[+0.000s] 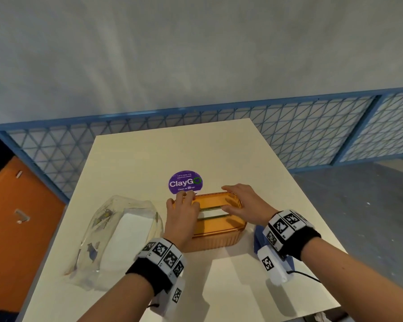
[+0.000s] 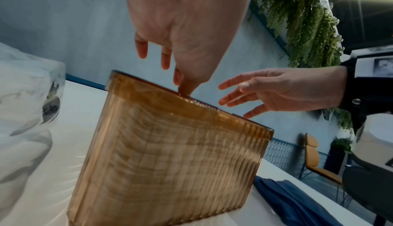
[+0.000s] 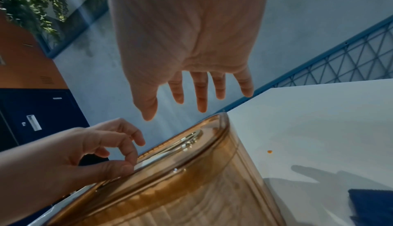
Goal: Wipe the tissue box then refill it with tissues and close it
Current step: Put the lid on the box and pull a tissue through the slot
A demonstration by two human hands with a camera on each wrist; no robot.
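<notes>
White table w/ blue mesh railing, grey wall, orange cabinet.

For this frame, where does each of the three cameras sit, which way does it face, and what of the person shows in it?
Head: worn on the head, looking forward and down at the table; both forearms show, left hand and right hand over the amber tissue box.
Left wrist: under the left hand, looking along it at the box's ribbed side; the right hand reaches in.
Right wrist: under the right hand, facing the box lid; the left hand touches the rim.
Shared: both wrist views show the blue cloth.
</notes>
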